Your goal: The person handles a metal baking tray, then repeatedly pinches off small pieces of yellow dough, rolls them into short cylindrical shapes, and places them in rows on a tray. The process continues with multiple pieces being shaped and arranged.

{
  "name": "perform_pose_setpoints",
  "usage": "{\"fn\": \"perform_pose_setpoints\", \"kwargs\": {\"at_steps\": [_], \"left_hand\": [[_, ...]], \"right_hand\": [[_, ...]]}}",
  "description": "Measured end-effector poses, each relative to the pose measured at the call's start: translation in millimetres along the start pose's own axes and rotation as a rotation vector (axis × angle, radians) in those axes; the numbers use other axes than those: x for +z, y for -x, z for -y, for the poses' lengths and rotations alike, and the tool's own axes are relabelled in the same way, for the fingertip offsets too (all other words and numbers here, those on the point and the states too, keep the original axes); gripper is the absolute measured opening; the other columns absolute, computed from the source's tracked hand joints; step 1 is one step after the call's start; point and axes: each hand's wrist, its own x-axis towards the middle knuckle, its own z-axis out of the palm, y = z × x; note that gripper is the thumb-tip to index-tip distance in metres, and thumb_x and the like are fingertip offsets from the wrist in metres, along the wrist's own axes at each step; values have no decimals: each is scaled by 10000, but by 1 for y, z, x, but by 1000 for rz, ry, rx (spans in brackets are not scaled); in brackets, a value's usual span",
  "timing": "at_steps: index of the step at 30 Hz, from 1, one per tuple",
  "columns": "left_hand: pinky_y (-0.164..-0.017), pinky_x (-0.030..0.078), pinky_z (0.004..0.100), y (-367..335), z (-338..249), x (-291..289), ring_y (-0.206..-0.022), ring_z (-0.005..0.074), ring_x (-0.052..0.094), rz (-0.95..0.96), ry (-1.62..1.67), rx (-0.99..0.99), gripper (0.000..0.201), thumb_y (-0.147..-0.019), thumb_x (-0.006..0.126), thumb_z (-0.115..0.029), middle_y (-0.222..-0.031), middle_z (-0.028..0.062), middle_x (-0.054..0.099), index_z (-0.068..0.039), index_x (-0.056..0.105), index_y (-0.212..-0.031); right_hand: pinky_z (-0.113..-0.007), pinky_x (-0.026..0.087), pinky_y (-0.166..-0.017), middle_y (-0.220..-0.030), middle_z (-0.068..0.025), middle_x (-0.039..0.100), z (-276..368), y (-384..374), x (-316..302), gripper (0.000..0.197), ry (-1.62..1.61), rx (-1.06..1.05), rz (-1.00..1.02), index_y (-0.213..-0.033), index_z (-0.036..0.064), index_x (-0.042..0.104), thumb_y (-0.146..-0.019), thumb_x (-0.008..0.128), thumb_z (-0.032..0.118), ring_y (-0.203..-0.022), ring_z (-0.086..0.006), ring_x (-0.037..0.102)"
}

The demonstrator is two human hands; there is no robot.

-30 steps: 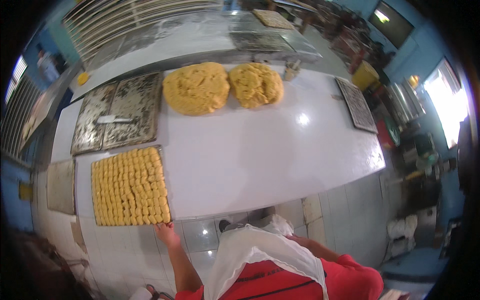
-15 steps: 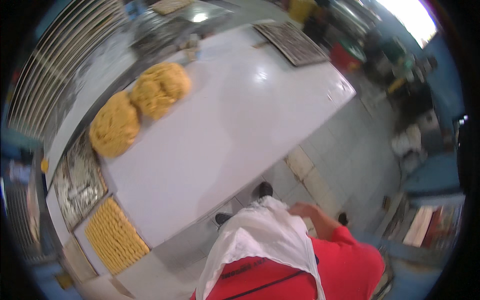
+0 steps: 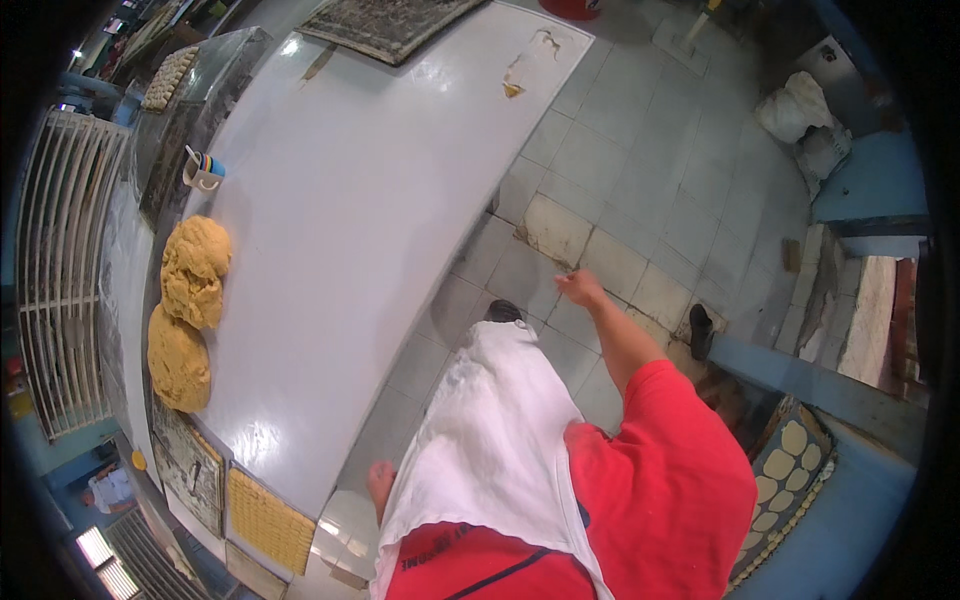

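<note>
My right hand (image 3: 580, 287) hangs over the tiled floor, to the right of the white table (image 3: 330, 230). Its fingers look loosely apart, with nothing in them. Only a small part of my left hand (image 3: 380, 482) shows beside the white apron (image 3: 490, 400), near the table's close edge; its fingers are hard to make out. Neither hand touches the two large lumps of yellow dough (image 3: 195, 265) (image 3: 178, 360) along the table's left side. Closer to me lies a tray of yellow dough pieces in tight rows (image 3: 268, 518).
A dark baking tray (image 3: 390, 25) lies at the table's far end. A mug with coloured handles in it (image 3: 203, 170) stands beyond the dough. At the lower right is a tray of pale flat rounds (image 3: 785, 465). A red bucket (image 3: 570, 8) stands beyond the table.
The view has turned and shifted, so the table and dough now sit farther left. My right arm has swung out from the apron, and part of my left hand has come into view.
</note>
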Motion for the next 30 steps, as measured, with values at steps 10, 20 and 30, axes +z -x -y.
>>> {"fn": "perform_pose_setpoints", "kwargs": {"at_steps": [10,20,30], "left_hand": [[-621,501,301,4,-21,22,-756,129,594,9,330,87,632,-1005,691,-216,-971,72,682,-69,398,-1545],[-546,474,311,90,86,146,-692,163,595,121,231,-173,666,-988,685,-146,-993,110,670,-68,359,-1564],[-608,499,338,5,-97,158,-743,189,618,140,407,-253,654,-978,702,-191,-1026,126,679,-64,392,-1540]], "right_hand": [[-448,583,-815,-991,-222,772,-174,63,93,435,-27,299,53,-1107,24,776,-917,686,405,-925,-350,753],[-375,512,-585,-863,-67,660,-204,80,32,349,-486,304,73,-1137,74,684,-928,782,335,-656,-193,613],[-367,574,-684,-1060,-73,680,49,-224,-88,562,-978,-6,15,-1325,50,577,-948,773,417,-825,-230,686]]}}
